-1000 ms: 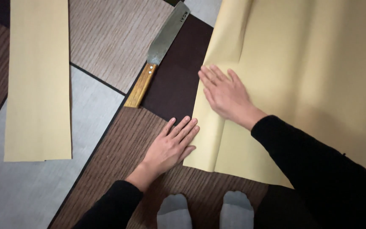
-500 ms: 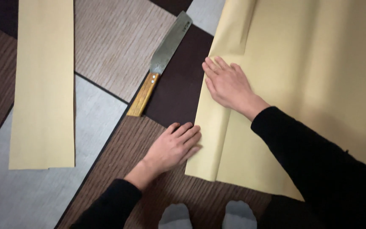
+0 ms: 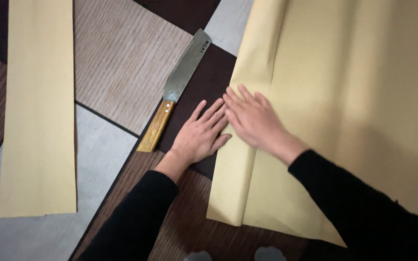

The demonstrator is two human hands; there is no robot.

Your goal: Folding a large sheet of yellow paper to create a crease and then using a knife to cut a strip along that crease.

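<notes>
broad knife [image 3: 177, 94] with wooden handle, cut paper strip [image 3: 38, 106], patchwork floor [image 3: 117, 63].

Patchwork floor covering [image 3: 117, 72] — brown, beige, grey panels, dim light

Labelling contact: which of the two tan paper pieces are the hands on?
The big folded sheet on the right; both hands press its folded edge. The narrow strip lies untouched at left.
</notes>
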